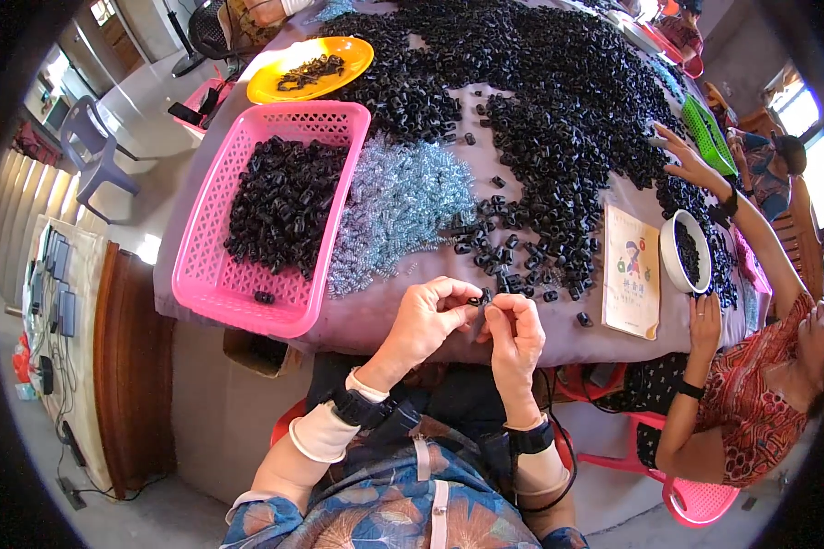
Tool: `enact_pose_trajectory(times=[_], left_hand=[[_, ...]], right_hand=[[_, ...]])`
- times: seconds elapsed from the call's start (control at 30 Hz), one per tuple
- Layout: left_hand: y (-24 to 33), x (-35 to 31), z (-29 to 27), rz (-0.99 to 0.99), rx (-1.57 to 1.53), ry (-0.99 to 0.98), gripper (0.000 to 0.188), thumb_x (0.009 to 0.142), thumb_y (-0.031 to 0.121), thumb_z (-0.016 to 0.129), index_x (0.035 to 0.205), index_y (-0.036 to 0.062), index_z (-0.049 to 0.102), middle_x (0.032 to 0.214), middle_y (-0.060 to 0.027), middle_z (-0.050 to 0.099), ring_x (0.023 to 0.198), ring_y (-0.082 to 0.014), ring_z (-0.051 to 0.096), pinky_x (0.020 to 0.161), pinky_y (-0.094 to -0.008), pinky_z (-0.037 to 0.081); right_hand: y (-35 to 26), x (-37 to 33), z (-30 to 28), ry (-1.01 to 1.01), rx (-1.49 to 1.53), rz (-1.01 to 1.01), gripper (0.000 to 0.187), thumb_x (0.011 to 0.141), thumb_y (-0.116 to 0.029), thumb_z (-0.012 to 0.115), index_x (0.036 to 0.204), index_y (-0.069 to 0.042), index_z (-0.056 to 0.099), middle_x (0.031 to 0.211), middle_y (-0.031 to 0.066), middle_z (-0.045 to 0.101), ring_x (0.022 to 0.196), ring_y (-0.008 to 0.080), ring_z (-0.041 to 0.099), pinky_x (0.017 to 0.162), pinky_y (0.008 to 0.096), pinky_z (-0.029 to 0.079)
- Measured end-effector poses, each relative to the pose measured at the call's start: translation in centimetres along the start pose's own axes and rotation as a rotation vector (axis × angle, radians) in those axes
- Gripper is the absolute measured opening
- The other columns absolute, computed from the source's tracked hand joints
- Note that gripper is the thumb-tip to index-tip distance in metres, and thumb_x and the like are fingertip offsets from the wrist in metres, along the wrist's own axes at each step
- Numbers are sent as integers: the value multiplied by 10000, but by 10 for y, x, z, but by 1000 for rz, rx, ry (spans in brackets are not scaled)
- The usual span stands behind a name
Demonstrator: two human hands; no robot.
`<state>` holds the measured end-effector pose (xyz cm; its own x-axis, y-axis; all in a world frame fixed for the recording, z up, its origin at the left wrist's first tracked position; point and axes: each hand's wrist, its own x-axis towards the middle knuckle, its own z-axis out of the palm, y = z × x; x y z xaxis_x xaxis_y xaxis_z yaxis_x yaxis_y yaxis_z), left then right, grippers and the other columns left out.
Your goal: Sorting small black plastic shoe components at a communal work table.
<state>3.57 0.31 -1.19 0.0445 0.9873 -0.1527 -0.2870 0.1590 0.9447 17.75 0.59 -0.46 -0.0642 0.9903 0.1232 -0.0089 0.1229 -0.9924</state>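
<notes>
Writing is printed on the cover of a pale booklet [631,274], as coloured characters around a small drawn figure. The booklet lies on the mauve cloth [375,320], to the right of the person's hands. The left hand [426,316] and the right hand [515,334] meet above the near table edge; both are grasping a small black piece [483,298] between thumb and finger. Its exact shape I cannot tell, because the fingers cover it partly. Directly beyond the hands, a large heap of black pieces [558,137] occupies the table. To the left, a heap of clear coils [398,206] lies against a pink basket [229,274], which contains more black pieces. A yellow plate [355,57] is behind the basket. Beside the booklet, a white bowl [668,265] stands near a co-worker's hand [703,320].
</notes>
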Motion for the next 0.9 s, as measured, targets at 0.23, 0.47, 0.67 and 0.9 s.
enact_pose_trajectory(times=[0.23,0.47,0.67,0.9], left_hand=[[-2,0,2,141,150,51,273,818,-20,657,1087,11,627,924,-18,639,768,-74,600,692,-214,501],[1,1,-5,90,124,-26,166,855,16,625,1019,36,642,851,24,633,675,-20,526,584,-179,432],[15,1,-5,-16,96,-78,141,882,47,605,1016,45,650,769,29,614,641,-31,532,555,-175,429],[8,5,-6,-59,-95,-97,138,904,90,595,1022,37,644,753,21,614,625,-40,540,557,-176,441]], right_hand=[[5,2,-1,-39,-94,-28,67,871,13,591,905,-34,557,762,-17,541,600,42,495,522,190,422],[1,3,-3,-88,-10,76,65,870,1,590,918,-36,568,738,-29,550,615,33,497,532,190,430],[-3,4,-4,-102,-37,74,64,867,11,590,910,-32,573,748,-30,558,633,34,500,565,188,436],[-3,6,3,-16,21,88,63,847,24,615,893,-20,611,772,-18,580,658,39,519,588,188,438]])
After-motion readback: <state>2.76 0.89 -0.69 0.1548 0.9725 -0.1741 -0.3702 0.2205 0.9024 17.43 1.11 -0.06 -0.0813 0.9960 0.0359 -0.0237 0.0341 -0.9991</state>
